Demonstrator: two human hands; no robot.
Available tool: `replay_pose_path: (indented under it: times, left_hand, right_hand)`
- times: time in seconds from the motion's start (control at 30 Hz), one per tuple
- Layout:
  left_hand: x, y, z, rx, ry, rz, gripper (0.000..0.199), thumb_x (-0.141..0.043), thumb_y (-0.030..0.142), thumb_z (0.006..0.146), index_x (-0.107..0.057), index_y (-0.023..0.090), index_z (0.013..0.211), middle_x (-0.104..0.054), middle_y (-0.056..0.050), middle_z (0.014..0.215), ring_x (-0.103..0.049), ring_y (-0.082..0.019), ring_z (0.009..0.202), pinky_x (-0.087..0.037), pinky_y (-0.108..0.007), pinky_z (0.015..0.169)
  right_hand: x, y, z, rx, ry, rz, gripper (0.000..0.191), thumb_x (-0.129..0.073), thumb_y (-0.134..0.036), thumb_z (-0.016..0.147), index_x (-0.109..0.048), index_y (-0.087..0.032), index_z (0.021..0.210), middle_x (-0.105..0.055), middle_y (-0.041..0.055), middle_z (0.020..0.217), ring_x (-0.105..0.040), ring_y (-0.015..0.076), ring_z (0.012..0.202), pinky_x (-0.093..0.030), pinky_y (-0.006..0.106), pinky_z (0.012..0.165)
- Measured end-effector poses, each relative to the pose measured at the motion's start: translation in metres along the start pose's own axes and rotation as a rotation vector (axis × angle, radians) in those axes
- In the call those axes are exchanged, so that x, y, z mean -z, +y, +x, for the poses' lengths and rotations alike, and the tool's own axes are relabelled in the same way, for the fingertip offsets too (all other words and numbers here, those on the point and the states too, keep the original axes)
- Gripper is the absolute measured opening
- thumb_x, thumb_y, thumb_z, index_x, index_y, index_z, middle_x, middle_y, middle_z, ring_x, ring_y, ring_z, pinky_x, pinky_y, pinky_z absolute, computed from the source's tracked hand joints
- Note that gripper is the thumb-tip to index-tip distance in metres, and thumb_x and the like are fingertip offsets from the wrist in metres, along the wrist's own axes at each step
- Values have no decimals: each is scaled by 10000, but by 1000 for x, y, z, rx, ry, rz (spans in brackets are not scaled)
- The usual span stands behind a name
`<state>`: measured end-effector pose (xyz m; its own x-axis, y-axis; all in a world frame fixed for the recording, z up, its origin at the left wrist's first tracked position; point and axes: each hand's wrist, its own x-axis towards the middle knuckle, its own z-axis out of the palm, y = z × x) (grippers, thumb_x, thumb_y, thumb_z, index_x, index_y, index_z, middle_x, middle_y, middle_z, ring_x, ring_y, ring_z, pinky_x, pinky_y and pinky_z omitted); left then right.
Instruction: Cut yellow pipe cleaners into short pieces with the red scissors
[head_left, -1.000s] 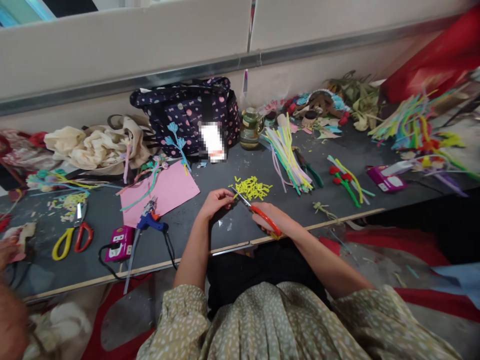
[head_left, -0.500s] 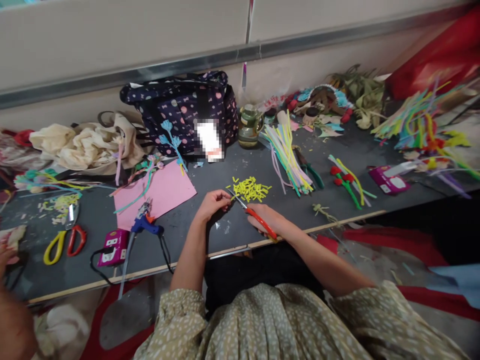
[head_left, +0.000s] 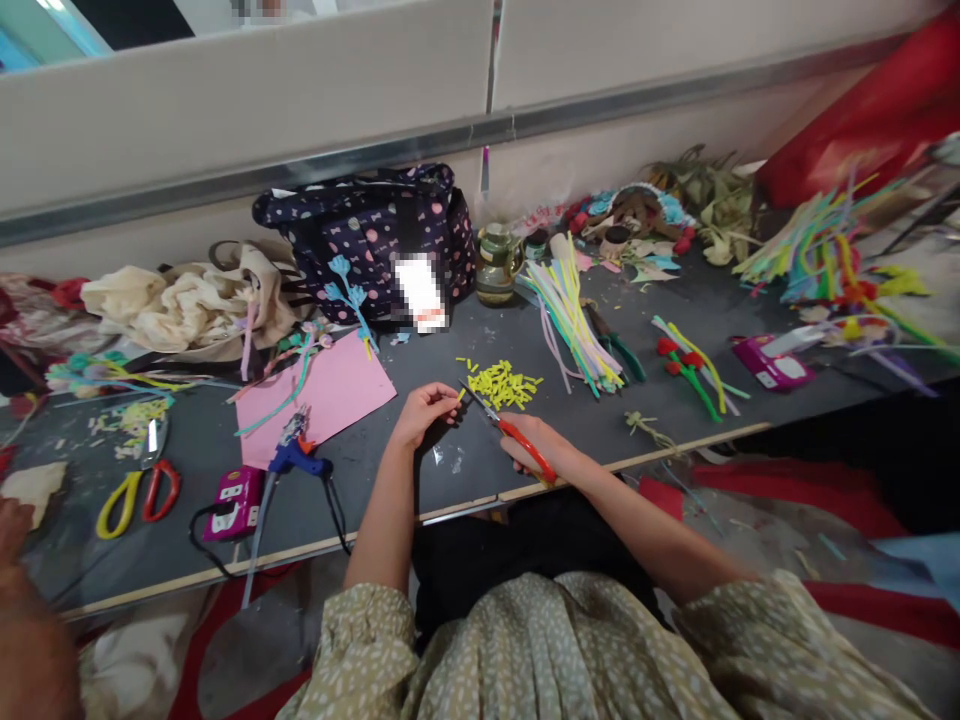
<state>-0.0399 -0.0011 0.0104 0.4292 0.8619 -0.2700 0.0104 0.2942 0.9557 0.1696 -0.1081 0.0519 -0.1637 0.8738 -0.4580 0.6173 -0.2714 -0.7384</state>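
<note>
My left hand pinches a short yellow pipe cleaner piece between thumb and fingertips. Closed around the red handles of a pair of scissors is my right hand. The scissor blades point up and left, their tip close beside the yellow piece. Just behind the blades lies a heap of short yellow cut pieces on the dark table. Small clear scraps lie on the tabletop between my hands.
Right of the heap is a bundle of pastel pipe cleaners. To the left are pink paper, a blue glue gun, a purple power strip and yellow-red scissors. A patterned bag and glass jar stand behind. Another person's hand shows far left.
The view has shifted slightly, so the scene sits a little lower. More of the yellow piece shows at my left fingertips, and the scissor tip is slightly farther from those fingers.
</note>
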Motion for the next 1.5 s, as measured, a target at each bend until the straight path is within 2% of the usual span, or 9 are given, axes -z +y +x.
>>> replay_pose_path:
  times: [0.23, 0.3, 0.43, 0.73, 1.5]
  left_hand:
    - [-1, 0, -1, -14, -4, -38, 327, -776, 314, 662, -616, 124, 875, -694, -53, 746, -603, -105, 580, -515, -259, 587]
    - [-1, 0, -1, -23, -12, -34, 315, -772, 307, 663, -611, 127, 865, -695, -50, 745, -600, -101, 573, -516, -258, 591]
    - [-1, 0, -1, -35, -21, -28, 304, -774, 313, 664, -599, 132, 836, -683, -34, 714, -585, -94, 540, -501, -247, 571]
    - [-2, 2, -3, -46, -52, -29, 320, -785, 343, 655, -608, 132, 817, -661, -28, 701, -551, -81, 512, -478, -233, 536]
    - [0, 0, -3, -33, -51, -7, 280, -784, 336, 660, -684, 116, 802, -662, -37, 688, -542, -76, 509, -449, -225, 522]
  right_hand:
    - [-2, 9, -6, -11, 44, 290, 250, -471, -199, 767, -474, -225, 1015, -639, -18, 714, -677, 148, 662, -492, 189, 554]
    - [0, 7, -7, -16, 22, 259, 220, -470, -217, 780, -462, -233, 1000, -648, -18, 739, -650, 127, 584, -479, 183, 511]
    - [2, 1, -8, -51, -67, 129, 132, -418, -242, 825, -448, -233, 953, -606, -38, 620, -526, 99, 388, -399, 175, 393]
    - [3, -18, -11, 26, -86, -64, 107, -400, -212, 829, -466, -215, 912, -576, -40, 578, -539, 102, 419, -388, 167, 422]
    - [5, -26, -11, -1, -88, -100, 115, -408, -193, 812, -500, -205, 879, -575, -28, 575, -507, 104, 362, -354, 184, 385]
